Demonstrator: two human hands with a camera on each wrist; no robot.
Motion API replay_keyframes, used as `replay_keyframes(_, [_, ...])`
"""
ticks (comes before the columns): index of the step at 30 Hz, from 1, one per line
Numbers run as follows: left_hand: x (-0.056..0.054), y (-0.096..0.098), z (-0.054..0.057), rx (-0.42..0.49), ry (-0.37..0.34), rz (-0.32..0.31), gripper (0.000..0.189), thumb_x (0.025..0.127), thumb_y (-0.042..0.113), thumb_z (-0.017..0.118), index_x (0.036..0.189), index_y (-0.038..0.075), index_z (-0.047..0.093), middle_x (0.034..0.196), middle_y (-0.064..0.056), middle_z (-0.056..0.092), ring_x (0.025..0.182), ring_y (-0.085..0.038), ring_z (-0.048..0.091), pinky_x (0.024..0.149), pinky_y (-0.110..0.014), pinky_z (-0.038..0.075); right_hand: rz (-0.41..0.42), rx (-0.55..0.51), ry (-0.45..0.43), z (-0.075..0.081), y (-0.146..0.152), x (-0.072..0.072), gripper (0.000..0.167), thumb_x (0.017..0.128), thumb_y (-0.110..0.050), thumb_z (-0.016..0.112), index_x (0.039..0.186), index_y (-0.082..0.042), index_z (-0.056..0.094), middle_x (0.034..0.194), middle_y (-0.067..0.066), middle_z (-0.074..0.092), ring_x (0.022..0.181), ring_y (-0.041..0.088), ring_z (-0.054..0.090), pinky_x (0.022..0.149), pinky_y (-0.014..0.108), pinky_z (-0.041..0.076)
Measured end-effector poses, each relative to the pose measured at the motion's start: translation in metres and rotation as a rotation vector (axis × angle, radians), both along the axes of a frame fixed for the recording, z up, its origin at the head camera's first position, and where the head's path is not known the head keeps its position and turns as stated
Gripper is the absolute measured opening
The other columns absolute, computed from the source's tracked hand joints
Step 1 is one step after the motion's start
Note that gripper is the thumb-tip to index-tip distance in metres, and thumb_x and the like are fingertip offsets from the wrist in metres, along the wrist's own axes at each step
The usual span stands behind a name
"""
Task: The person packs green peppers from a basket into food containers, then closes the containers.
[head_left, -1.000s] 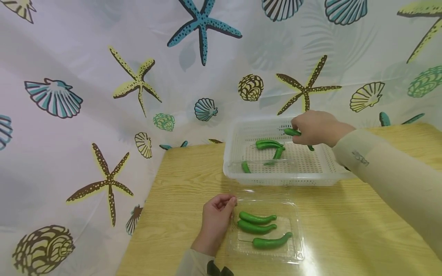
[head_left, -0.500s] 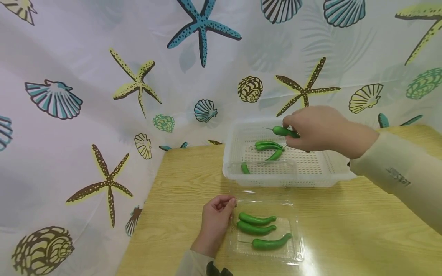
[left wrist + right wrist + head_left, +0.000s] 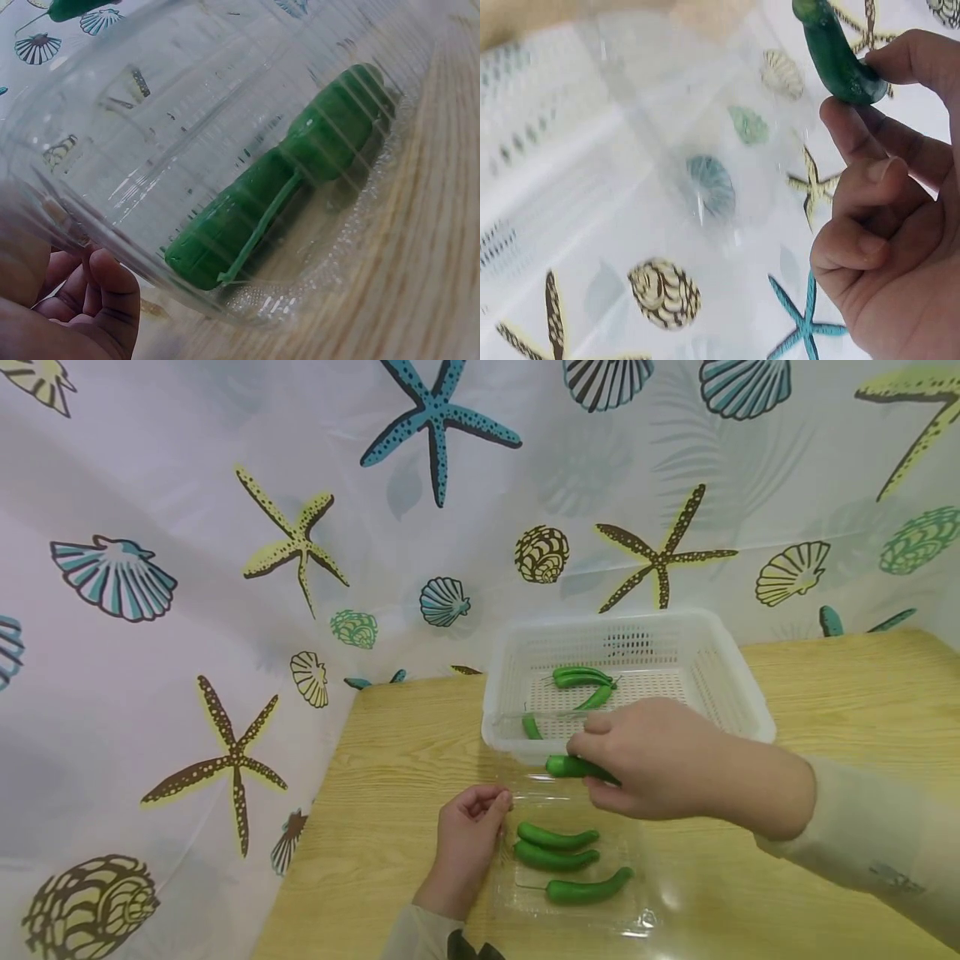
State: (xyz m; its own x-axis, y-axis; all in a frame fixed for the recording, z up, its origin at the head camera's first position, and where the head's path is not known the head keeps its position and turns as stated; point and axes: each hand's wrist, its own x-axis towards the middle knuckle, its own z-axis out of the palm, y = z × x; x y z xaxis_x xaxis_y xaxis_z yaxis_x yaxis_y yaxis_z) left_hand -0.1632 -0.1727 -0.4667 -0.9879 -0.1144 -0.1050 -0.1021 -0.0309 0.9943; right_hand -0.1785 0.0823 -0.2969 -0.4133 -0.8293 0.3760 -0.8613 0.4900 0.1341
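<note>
My left hand [image 3: 465,839] pinches the left edge of a clear plastic clamshell box [image 3: 645,918] on the table. In the box lie three green chili peppers [image 3: 588,889], two side by side and one nearer me. My right hand [image 3: 667,760] holds another green chili pepper [image 3: 566,767] above the box's far side, by the basket's front edge. In the right wrist view the thumb and fingertips pinch this pepper [image 3: 840,60] near one end. The left wrist view has the left hand [image 3: 82,300] at the box's wall, with peppers [image 3: 225,225] seen through the plastic.
Behind the box stands a white perforated basket [image 3: 753,710] with several green peppers [image 3: 581,677] in it. The box's see-through lid rises against the basket's front. A curtain [image 3: 405,560] printed with shells and starfish hangs behind the wooden table [image 3: 405,735].
My right hand has lifted the pepper out of the basket and brought it toward me, over the basket's front edge to the box. The left hand has stayed put.
</note>
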Motion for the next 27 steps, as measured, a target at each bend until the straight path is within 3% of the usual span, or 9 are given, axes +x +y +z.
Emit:
replay_keyframes(4, [0.000,0.000,0.000,-0.004,-0.002,0.001,0.019,0.097,0.012,0.075,0.106,-0.005,0.072,0.087,-0.001,0.071,0.064,-0.005,0.055,0.057,-0.016,0.049,0.054,0.025,-0.042,-0.022,-0.006,0.011,0.017,0.083,-0.027,0.077,0.088,-0.022,0.061,0.069,-0.015,0.047,0.055,0.002,0.039,0.044,0.024,0.037])
replay_keyframes(11, [0.000,0.000,-0.001,0.012,-0.003,0.006,0.020,0.096,0.012,0.075,0.106,-0.005,0.071,0.086,-0.001,0.071,0.065,-0.005,0.056,0.056,-0.016,0.049,0.052,0.117,-0.110,-0.053,-0.017,0.021,0.019,0.083,-0.030,0.076,0.086,-0.022,0.059,0.068,-0.015,0.042,0.053,0.002,0.033,0.043,0.023,0.031])
replay_keyframes(16, [0.000,-0.001,-0.002,0.004,0.003,0.002,0.020,0.096,0.011,0.075,0.106,-0.005,0.071,0.086,-0.001,0.071,0.063,-0.005,0.055,0.056,-0.016,0.048,0.048,0.163,-0.099,-0.073,-0.025,0.026,0.021,0.081,-0.033,0.077,0.080,-0.024,0.058,0.066,-0.014,0.042,0.050,0.004,0.033,0.043,0.025,0.029])
replay_keyframes(27, [0.000,-0.002,-0.002,-0.013,0.007,-0.011,0.020,0.097,0.013,0.075,0.106,-0.005,0.072,0.087,-0.003,0.071,0.062,-0.005,0.054,0.056,-0.016,0.048,-0.034,0.294,-0.187,-0.099,-0.030,0.027,0.018,0.083,-0.035,0.076,0.080,-0.025,0.061,0.066,-0.013,0.044,0.051,0.005,0.034,0.045,0.025,0.030])
